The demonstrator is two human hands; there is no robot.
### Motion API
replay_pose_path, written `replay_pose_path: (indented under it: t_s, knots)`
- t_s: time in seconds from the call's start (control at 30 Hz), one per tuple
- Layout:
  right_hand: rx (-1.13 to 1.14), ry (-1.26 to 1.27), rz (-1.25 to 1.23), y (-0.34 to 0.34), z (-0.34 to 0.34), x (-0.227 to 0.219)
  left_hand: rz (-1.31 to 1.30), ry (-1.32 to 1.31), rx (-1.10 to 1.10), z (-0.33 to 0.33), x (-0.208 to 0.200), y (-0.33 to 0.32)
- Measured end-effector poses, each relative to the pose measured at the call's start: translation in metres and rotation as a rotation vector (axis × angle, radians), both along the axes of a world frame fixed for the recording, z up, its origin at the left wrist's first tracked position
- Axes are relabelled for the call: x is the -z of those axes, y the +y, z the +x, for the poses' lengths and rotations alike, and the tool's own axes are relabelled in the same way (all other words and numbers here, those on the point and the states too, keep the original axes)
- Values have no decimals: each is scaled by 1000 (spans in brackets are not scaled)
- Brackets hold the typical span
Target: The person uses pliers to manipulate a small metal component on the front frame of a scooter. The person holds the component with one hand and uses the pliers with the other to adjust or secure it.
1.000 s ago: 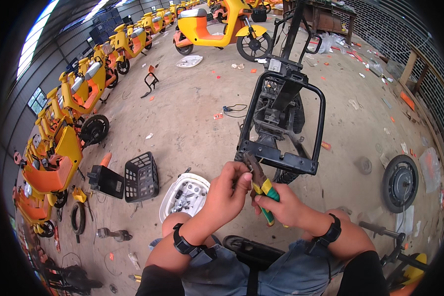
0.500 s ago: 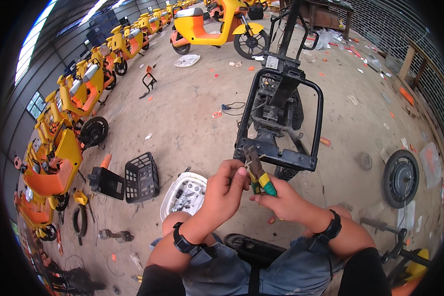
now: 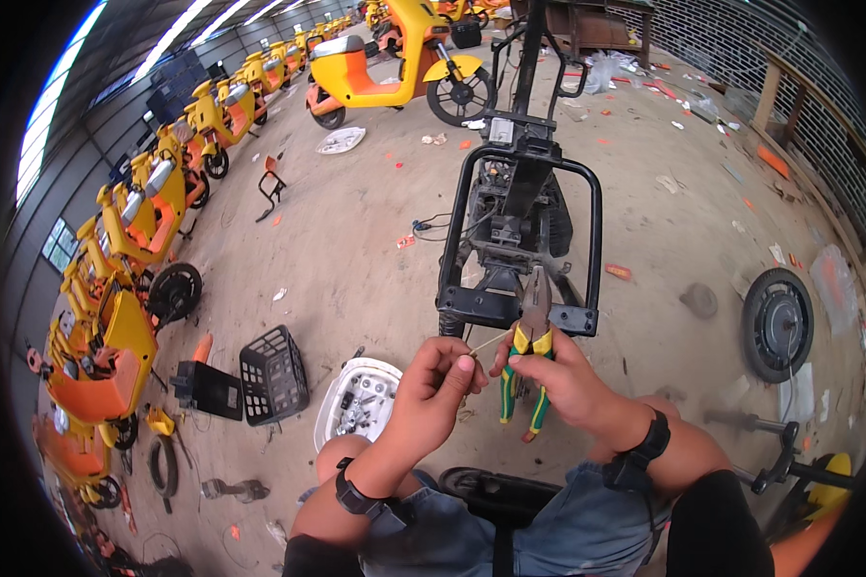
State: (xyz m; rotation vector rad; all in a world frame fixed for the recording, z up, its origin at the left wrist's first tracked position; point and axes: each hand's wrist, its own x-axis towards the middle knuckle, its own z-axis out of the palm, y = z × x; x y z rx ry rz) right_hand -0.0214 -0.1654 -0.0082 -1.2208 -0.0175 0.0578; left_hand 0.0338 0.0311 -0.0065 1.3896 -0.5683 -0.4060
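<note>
Closed around the pliers (image 3: 535,310), my right hand (image 3: 582,385) holds them with the dark jaws pointing away from me and the yellow-green handles spread toward me. My left hand (image 3: 435,389) pinches a thin, pale yellowish strand (image 3: 491,342), which slants up toward the fingertips of my right hand. Whether it is wire or a strip, I cannot tell. Both hands are in front of the bare black scooter frame (image 3: 592,240), whose near crossbar lies just beyond the plier jaws. A white tray (image 3: 329,409) with several small metal parts sits left of my left hand.
On the left are a black plastic basket (image 3: 289,399), a black box (image 3: 208,390) and a row of yellow scooters (image 3: 125,332). A wheel (image 3: 777,325) lies at right. Another yellow scooter (image 3: 375,89) stands farther ahead. Litter is scattered over the concrete floor (image 3: 346,260).
The pliers have come away from the strand and turned upright, their handles now spread. My hands have moved slightly apart and nearer to me. The view has shifted a little to the right.
</note>
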Motion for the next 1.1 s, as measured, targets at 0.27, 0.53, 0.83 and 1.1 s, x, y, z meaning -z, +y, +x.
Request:
replay_pose_path:
  t_s: [0.27,0.53,0.83,1.1]
  knots:
    - [-73,76,183,-4,2,9,7,73,71,-6,0,-7]
    - [-78,50,337,0,2,9,53,168,118,-6,-3,-3]
    - [-80,82,322,-2,3,3,-93,307,172,-3,4,1]
    - [-247,43,218,-4,-2,4,-88,132,267,1,0,6]
